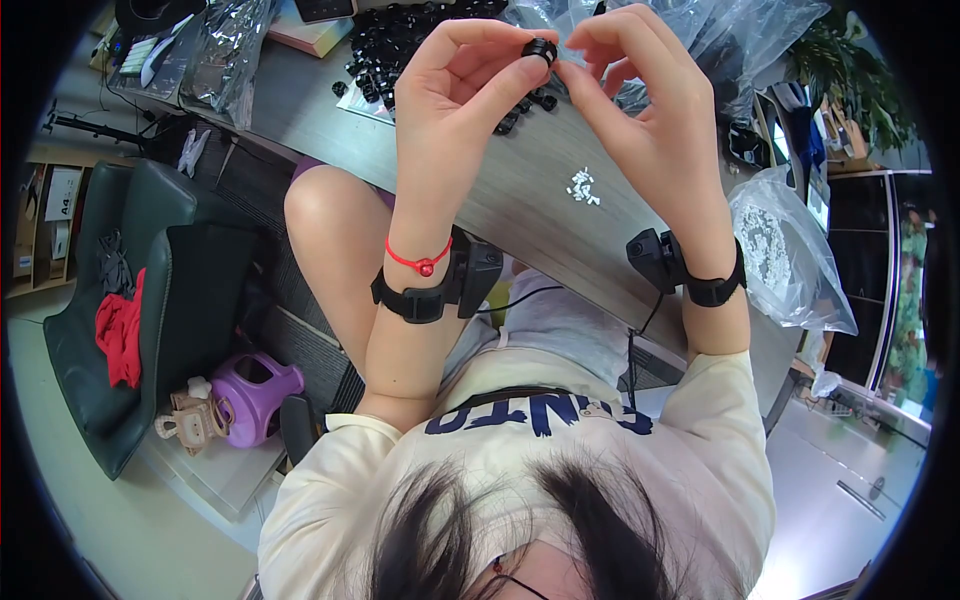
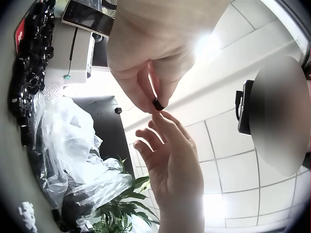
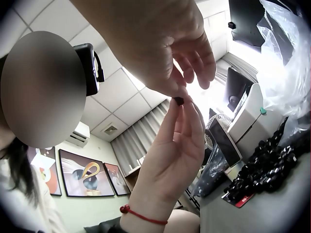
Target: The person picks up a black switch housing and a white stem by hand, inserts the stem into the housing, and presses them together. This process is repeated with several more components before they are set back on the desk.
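My left hand (image 1: 455, 95) pinches a small black ring-shaped part (image 1: 540, 48) between thumb and fingers, held up over the desk. A small pale spot shows on the part's side. My right hand (image 1: 655, 100) is close on the right, its thumb tip right at the part and its other fingers loosely bent. In the left wrist view the black part (image 2: 158, 104) sits between the left fingertips, with the right fingertips just below it. The right wrist view shows the part (image 3: 179, 101) mostly covered by fingers. On the desk below lie several small white pieces (image 1: 583, 187).
A heap of black parts (image 1: 385, 45) covers the far side of the grey desk (image 1: 520, 205). Clear plastic bags (image 1: 740, 45) lie behind the right hand. A bag of white pieces (image 1: 770, 245) rests at the right edge. A dark chair (image 1: 180, 290) stands left.
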Available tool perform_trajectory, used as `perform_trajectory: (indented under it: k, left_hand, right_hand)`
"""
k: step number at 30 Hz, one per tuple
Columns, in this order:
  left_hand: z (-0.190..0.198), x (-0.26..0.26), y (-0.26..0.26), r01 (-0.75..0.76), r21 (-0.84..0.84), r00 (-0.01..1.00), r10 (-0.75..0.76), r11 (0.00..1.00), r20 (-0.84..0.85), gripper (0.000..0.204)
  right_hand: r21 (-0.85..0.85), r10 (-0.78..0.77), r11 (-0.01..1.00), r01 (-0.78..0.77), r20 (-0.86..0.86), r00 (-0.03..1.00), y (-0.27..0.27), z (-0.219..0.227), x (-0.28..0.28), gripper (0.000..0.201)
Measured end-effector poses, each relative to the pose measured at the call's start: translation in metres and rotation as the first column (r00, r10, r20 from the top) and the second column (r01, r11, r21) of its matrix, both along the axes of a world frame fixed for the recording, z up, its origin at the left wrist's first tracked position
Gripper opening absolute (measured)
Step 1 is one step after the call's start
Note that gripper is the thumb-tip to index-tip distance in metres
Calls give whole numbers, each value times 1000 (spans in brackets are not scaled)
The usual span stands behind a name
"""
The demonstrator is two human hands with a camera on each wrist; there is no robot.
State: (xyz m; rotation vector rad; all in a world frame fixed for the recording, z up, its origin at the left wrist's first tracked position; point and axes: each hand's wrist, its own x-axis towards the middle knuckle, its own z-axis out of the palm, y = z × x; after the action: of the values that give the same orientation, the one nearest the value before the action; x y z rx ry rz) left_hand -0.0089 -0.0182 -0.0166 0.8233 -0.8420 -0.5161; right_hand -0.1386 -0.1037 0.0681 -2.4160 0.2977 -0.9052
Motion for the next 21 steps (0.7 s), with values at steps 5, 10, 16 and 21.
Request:
perform_trajectory:
  k: [5,10,16,21]
  left_hand:
    - [-2,-2,-2,-64,75,998,65,995,-17,31]
    - [-3,3,2,43,169,999,-38,985,-34,39]
    - [0,5,8,-240,171,965,254,956,-68,47]
    - [0,11,9,-264,151,959,276,953,-61,47]
  right_hand:
    - [45,66,997,-68,35,997,1,3,3,20]
    - [156,103,984,-85,-114,988,-23,-16,13,21]
    - [129,87,988,-81,-46,995,-72,-60,53,25]
    - [39,71,997,-66,-128,989,-80,-58,28,12]
